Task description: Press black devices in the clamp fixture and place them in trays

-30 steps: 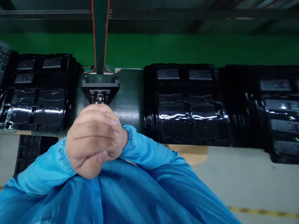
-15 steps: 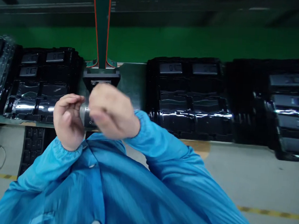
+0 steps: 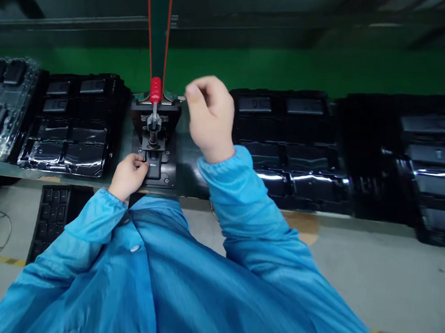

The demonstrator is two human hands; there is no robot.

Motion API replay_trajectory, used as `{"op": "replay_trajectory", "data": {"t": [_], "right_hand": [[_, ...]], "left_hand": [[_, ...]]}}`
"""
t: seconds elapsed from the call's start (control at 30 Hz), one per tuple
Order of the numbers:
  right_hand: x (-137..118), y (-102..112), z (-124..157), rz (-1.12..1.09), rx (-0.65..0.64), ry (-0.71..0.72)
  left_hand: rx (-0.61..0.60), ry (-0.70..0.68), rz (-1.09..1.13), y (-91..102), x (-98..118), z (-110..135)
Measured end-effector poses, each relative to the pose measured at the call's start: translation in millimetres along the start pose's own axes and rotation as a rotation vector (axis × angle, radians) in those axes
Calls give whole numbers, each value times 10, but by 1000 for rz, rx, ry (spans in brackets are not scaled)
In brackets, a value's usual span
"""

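The left hand [image 3: 129,175] has bent fingers at the left edge of the black part [image 3: 154,170], which lies at the foot of the clamp [image 3: 154,124]; I cannot tell if they pinch it. The right hand [image 3: 211,117], curled, is raised near the red handle [image 3: 155,90]; whether its fingertips meet is unclear.

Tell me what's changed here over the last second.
The left grip and right grip, clasped together earlier, have parted: the left is now at the left edge of the black case, the right has moved forward and to the right, with nothing visible in it. The red handle, out of sight before, is now in view. The black trays on both sides stayed put.
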State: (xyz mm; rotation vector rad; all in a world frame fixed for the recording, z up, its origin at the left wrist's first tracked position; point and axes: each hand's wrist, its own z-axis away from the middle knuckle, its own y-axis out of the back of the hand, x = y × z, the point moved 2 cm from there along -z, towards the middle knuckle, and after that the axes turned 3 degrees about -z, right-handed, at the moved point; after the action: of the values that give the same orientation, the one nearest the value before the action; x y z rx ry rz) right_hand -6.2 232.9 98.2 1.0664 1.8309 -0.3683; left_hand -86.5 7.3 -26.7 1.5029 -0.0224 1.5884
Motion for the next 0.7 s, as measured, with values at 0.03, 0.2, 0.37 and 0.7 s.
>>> {"op": "replay_trajectory", "data": {"t": [0.03,0.2,0.37,0.7], "right_hand": [[29,55,166,-22,60,-13],[180,153,1021,-49,20,-198],[262,88,1707,-77,-113,-386],[144,-169,2055,-560,-208,-767]], "left_hand": [[-8,11,6,9,6,-26],[-78,14,36,17,81,-132],[-113,23,111,81,165,-28],[-179,75,522,218,176,817]]}}
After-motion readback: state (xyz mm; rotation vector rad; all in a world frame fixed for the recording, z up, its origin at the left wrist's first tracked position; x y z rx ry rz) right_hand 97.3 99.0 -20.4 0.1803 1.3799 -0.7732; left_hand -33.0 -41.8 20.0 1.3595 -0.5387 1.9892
